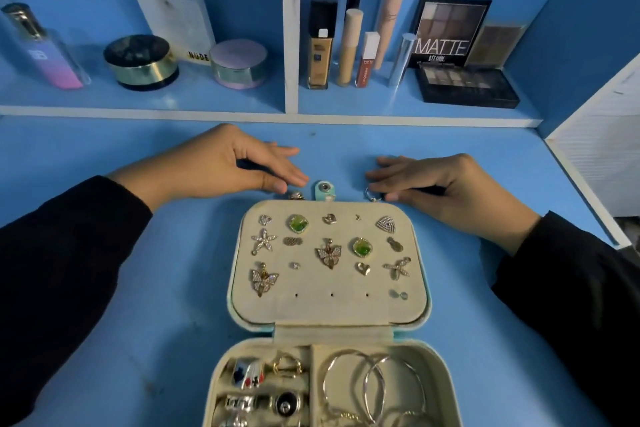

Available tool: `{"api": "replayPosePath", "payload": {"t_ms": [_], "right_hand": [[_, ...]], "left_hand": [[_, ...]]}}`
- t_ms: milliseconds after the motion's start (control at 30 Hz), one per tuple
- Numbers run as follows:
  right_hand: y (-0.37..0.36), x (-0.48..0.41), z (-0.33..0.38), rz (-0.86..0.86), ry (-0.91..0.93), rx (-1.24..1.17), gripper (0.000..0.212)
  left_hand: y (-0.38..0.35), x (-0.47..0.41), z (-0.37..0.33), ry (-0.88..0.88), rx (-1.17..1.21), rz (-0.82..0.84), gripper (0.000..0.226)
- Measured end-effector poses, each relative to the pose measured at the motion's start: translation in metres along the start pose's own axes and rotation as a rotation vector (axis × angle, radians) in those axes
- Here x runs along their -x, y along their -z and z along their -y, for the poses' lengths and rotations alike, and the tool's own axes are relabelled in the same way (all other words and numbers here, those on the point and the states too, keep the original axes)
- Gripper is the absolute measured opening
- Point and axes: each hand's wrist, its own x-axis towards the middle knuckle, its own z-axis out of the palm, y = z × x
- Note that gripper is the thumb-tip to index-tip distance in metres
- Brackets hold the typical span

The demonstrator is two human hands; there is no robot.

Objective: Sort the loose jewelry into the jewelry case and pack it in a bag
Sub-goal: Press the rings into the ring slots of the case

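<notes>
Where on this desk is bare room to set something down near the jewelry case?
Widest: the desk between the left sleeve and the jewelry case. Narrower: between the case and the right sleeve. Crowded behind the case: left hand, right hand, snap tab and loose pieces. The shelf is lined with cosmetics.

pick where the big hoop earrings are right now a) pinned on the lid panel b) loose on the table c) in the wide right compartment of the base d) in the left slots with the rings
c, the hoop earrings lie in the wide right compartment of the jewelry case base, beside the rings in the left slots.
</notes>
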Motion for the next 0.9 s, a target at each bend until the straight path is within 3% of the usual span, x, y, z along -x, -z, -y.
{"api": "replayPosePath", "payload": {"t_ms": [400,900], "right_hand": [[0.0007,0.0016,0.0041,-0.147,0.026,0.246,0.016],[0.0004,0.0002,0.0075,-0.158,0.062,0.336,0.015]], "left_hand": [[-0.0084,0.0011,-0.0055,-0.041,-0.053,-0.028,0.022],[-0.0056,0.0025,-0.0042,-0.046,-0.066,-0.008,0.025]]}}
